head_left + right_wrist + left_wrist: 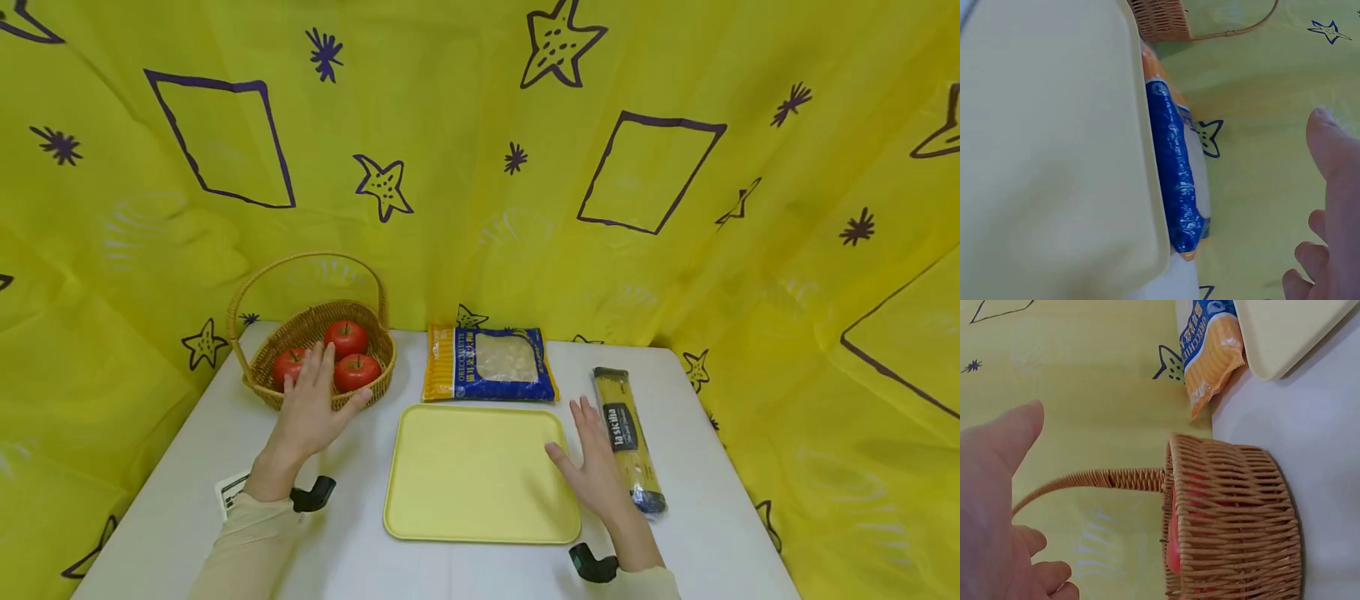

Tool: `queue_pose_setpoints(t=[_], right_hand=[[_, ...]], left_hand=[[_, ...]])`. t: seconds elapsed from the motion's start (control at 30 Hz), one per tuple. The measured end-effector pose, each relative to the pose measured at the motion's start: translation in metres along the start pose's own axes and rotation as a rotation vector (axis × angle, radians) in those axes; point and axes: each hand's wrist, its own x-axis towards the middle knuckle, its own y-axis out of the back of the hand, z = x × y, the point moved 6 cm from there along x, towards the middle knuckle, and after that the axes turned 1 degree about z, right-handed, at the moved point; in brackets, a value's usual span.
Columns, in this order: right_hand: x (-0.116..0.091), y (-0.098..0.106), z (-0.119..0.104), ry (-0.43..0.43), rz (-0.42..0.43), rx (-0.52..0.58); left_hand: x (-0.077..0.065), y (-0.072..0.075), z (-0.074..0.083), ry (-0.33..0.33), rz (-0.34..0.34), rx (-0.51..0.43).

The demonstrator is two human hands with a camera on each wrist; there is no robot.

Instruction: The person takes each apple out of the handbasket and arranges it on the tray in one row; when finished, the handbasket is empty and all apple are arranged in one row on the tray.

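My left hand (309,417) hovers in front of a wicker basket (386,379) with its fingers extended, holding nothing. Inside the basket are three red apples, one at the back (346,337), one at the right (356,372) and one at the left (288,365), partly hidden by the hand. Over the right edge of a pale yellow tray (480,475) is my right hand (595,471), its fingers extended and nothing in it. Just right of that hand lies a long clear pack of spaghetti (637,450). Behind the tray rests a blue and orange bag of orecchiette pasta (491,367).
Everything stands on a white table (352,550). A yellow patterned cloth (465,250) hangs behind it and along both sides. By my left wrist, a white card with black marks (228,492) lies partly hidden under the arm. The basket's tall handle (315,254) arches above it.
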Motion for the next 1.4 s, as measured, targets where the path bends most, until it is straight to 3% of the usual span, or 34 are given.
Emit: queue_pose_setpoints(t=[0.2, 0.37, 0.5, 0.67, 1.0, 1.17, 1.4], right_hand=[[-0.016, -0.004, 0.008, -0.041, -0.015, 0.153], [-0.034, -0.011, 0.017, -0.103, -0.031, 0.309], [-0.051, -0.017, 0.024, -0.194, -0.052, 0.421], [-0.071, -0.027, 0.035, -0.342, -0.085, 0.491], [-0.093, -0.042, 0.046, -0.454, -0.093, 0.552], [-0.094, -0.044, 0.046, -0.432, -0.092, 0.546], [-0.099, -0.049, 0.053, -0.480, -0.104, 0.519]], left_hand=[[0.012, 0.007, -0.015, 0.036, 0.028, -0.145], [0.026, 0.011, -0.030, 0.145, 0.032, -0.236], [0.039, 0.014, -0.041, 0.224, 0.054, -0.321], [0.057, 0.014, -0.056, 0.265, 0.078, -0.350], [0.100, 0.005, -0.085, 0.377, -0.033, -0.356], [0.119, -0.002, -0.089, 0.396, -0.099, -0.382], [0.125, -0.022, -0.095, 0.406, -0.179, -0.345]])
